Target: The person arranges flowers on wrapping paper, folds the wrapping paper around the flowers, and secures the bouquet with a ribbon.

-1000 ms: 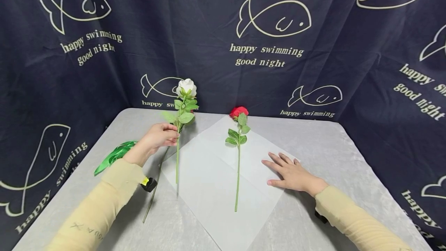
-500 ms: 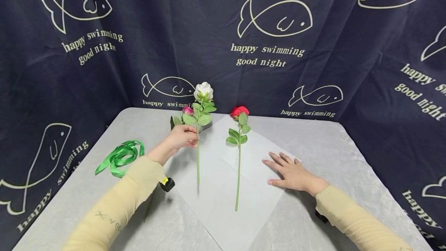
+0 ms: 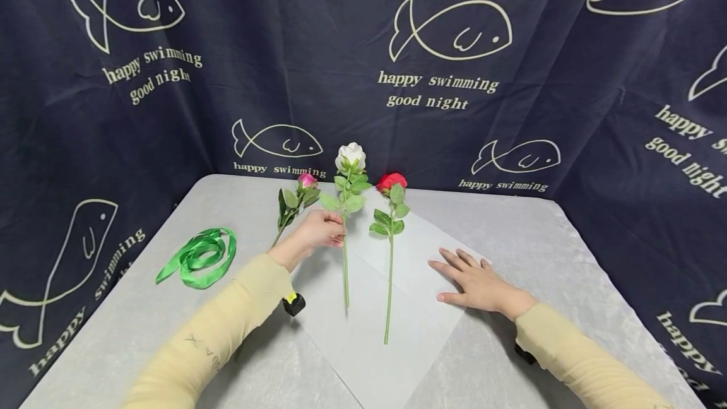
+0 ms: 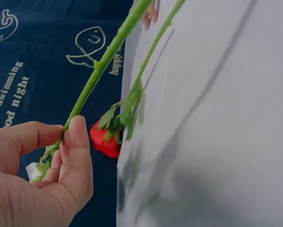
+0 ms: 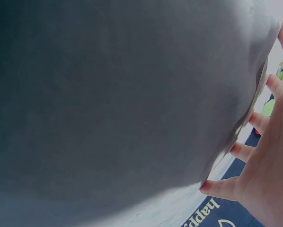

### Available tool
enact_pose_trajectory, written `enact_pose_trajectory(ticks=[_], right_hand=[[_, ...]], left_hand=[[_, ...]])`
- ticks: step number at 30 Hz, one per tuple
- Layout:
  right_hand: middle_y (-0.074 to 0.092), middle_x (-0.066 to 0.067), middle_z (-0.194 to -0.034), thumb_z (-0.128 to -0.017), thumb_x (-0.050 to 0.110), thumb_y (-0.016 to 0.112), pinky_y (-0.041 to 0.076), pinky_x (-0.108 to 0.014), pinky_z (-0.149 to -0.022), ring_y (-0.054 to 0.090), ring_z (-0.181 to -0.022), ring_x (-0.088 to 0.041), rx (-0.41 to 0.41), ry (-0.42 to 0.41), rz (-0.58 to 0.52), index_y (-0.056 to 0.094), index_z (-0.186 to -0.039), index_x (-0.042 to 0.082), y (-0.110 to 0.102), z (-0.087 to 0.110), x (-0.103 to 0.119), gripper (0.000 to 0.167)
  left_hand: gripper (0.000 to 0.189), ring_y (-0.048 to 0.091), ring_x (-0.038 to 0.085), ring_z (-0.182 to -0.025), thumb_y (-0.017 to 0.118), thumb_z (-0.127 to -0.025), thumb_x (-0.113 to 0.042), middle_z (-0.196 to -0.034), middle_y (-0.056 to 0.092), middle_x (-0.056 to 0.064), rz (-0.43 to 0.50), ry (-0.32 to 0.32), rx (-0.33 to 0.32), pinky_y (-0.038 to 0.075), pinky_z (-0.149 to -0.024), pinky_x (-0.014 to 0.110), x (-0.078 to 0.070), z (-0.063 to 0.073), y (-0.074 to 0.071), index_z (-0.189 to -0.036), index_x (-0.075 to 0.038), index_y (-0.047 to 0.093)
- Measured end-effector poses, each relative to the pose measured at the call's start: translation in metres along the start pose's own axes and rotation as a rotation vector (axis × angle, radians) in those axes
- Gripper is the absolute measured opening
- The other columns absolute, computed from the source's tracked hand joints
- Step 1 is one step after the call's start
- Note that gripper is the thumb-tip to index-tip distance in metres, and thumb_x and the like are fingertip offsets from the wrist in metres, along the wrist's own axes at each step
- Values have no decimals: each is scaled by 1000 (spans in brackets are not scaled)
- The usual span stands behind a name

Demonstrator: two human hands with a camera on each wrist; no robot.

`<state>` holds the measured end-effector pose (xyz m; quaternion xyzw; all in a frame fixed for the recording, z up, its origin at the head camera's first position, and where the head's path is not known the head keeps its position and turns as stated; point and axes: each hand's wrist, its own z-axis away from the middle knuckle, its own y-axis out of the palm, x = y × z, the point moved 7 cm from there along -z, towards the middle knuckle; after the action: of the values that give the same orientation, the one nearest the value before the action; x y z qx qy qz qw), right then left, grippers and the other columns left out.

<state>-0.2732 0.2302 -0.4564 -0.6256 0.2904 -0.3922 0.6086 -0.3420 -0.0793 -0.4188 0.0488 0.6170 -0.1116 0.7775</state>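
My left hand [image 3: 322, 230] pinches the green stem of a white rose [image 3: 351, 158] between thumb and fingers, the bloom pointing away from me. In the left wrist view the stem [image 4: 92, 80] runs up from the fingertips, apart from the sheet below it. A red rose [image 3: 392, 183] lies on a white paper sheet [image 3: 420, 308], just right of the white one, its stem toward me. With fingers spread, my right hand [image 3: 474, 284] rests on the sheet's right corner. The right wrist view shows its fingertips [image 5: 243, 151] along the paper's edge.
A pink rose [image 3: 307, 180] lies left of the paper, partly hidden behind my left arm. Farther left, a coiled green ribbon [image 3: 199, 259] lies on the grey tabletop [image 3: 511, 223]. A dark fish-print curtain [image 3: 318, 68] encloses the back and sides.
My left hand has carried the white rose rightward over the paper, toward the red rose. The pink rose and the green ribbon are now less covered. The right hand has stayed in place.
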Motion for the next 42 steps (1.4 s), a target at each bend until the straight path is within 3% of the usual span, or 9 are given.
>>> enact_pose_trajectory(ticks=[9,14,23,32,42], right_hand=[[23,-7,-156,-83,68,51,21,-77,-95,23,-139,-43,-13,0,-14,34,-146,32,-3,1,2,75],[21,-7,-156,-83,70,47,21,-77,-95,21,-139,-43,4,4,-3,33,-146,33,-1,0,1,75],[26,-12,-154,-84,66,52,22,-78,-91,26,-136,-47,-44,-28,-3,36,-145,30,-3,1,2,73],[22,-8,-156,-83,69,50,21,-77,-95,22,-138,-43,-17,-7,-6,33,-146,33,0,0,0,75],[22,-7,-156,-83,70,48,21,-77,-95,22,-139,-42,-9,-3,0,32,-146,34,1,-1,0,75]], left_hand=[[31,57,13,-62,54,-89,6,-79,55,9,64,-40,-22,56,-62,24,11,-9,25,-117,15,47],[27,58,14,-64,55,-88,7,-79,55,9,86,-53,-39,56,-62,24,18,-13,33,-114,14,50],[25,57,13,-62,56,-87,8,-80,54,9,102,-91,-48,56,-61,24,31,-17,47,-111,13,53],[12,58,13,-58,59,-84,8,-72,57,9,75,-82,-67,57,-60,25,38,-23,51,-94,4,55],[12,58,13,-55,59,-85,7,-68,57,9,31,-81,-68,57,-60,26,40,-22,51,-97,8,57]])
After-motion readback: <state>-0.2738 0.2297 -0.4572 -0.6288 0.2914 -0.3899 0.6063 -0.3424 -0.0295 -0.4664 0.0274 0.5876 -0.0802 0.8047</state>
